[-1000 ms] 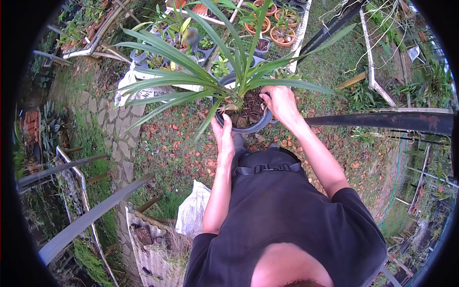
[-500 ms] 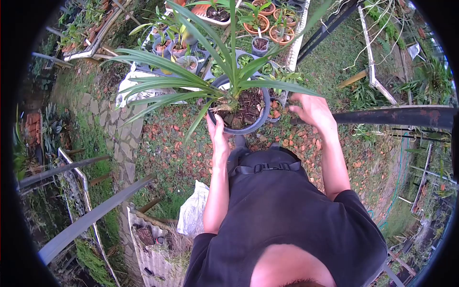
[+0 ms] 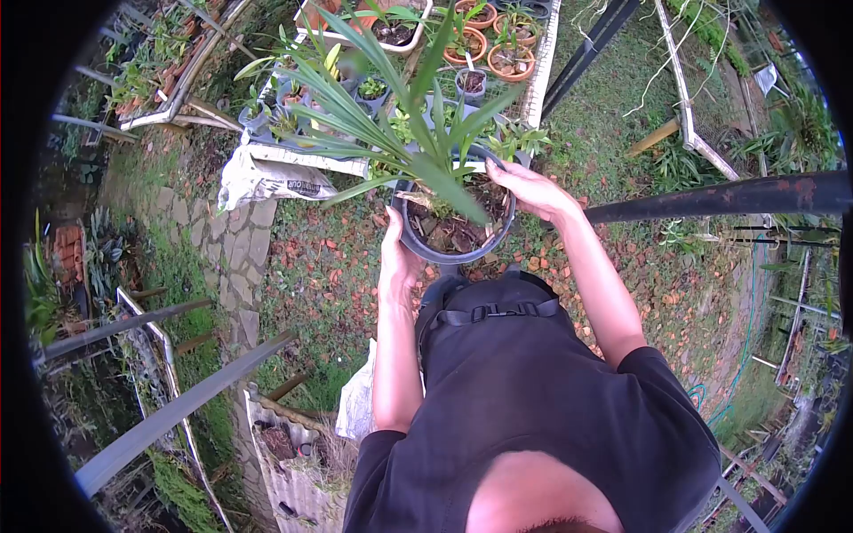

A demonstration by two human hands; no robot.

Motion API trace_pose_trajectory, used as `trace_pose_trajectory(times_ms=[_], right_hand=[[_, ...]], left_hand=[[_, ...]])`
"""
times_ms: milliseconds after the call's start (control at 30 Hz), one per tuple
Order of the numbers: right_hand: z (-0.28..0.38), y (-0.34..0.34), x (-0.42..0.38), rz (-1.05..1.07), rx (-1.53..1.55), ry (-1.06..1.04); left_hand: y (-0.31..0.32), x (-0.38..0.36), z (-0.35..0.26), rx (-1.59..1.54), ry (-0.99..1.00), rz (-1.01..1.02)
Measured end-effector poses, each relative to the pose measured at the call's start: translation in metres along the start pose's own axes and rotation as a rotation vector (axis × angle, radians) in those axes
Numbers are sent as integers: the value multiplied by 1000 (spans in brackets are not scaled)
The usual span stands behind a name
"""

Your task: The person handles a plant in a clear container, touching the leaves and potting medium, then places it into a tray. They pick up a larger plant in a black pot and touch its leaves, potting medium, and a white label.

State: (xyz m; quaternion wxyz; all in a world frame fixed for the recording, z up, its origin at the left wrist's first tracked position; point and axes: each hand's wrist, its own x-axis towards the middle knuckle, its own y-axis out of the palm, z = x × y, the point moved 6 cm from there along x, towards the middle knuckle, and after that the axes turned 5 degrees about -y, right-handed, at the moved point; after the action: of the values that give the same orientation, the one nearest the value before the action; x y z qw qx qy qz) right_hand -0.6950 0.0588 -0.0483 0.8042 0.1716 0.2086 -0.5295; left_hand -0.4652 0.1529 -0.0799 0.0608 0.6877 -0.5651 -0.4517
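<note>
In front of my waist a round dark plastic flowerpot [image 3: 453,257] is held up, filled with brown bark and soil. Out of it grows a plant with long strap-like green leaves [image 3: 378,133], fanning mostly to the far left, with one blade bending over the bark. My left hand [image 3: 402,258] grips the pot's left side, thumb up near the rim and fingers hidden beneath. On the right, my right hand [image 3: 533,190] is closed on the pot too, its thumb over the rim; its other fingers are mostly out of sight.
Beyond the pot, a white-edged bench [image 3: 539,67] carries several terracotta pots [image 3: 511,62] and small plastic pots [image 3: 471,83]. A white printed sack [image 3: 267,182] hangs at its left. Dark metal poles [image 3: 720,201] cross on the right. Reddish chips and grass cover the ground.
My right hand has come in from the side and taken hold of the pot's right rim. The pot has shifted slightly right and nearer my body, and its leaves have swung round.
</note>
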Motion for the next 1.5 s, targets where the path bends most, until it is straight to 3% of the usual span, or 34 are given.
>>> trace_pose_trajectory(times_ms=[100, 267, 433, 567, 600, 667, 767, 900, 1133, 1333, 1467, 1500], right_hand=[[-5, 13, -4, 214, 91, -100], [-5, 23, -20, 19, 87, -264], [14, 27, -56, -141, 181, -244], [-3, 9, -56, -73, 185, -313], [-6, 3, -60, -62, 146, -318], [-5, -10, -65, -126, -34, -519], [35, -32, -105, -214, -678, -879], [41, -39, -115, -84, -909, -778], [46, -49, -134, -150, -1003, -813], [57, -58, -146, -331, -1064, -950], [68, -65, -128, -206, -875, -1123], [71, -65, -124, -192, -817, -1058]], left_hand=[[5, -3, 2, -4, 7, 88], [9, -1, 6, -29, 114, 68], [37, -24, 30, -124, 209, 121], [49, -33, 63, -138, 126, 111], [50, -37, 67, -141, 156, 45], [43, -38, 83, -176, 186, -22], [32, -41, 107, -192, 241, -139], [42, -56, 126, -170, 285, -232], [39, -64, 151, -140, 298, -294], [36, -60, 151, -151, 242, -192], [58, -69, 123, -195, 147, -56], [58, -69, 117, -193, 130, -18]])
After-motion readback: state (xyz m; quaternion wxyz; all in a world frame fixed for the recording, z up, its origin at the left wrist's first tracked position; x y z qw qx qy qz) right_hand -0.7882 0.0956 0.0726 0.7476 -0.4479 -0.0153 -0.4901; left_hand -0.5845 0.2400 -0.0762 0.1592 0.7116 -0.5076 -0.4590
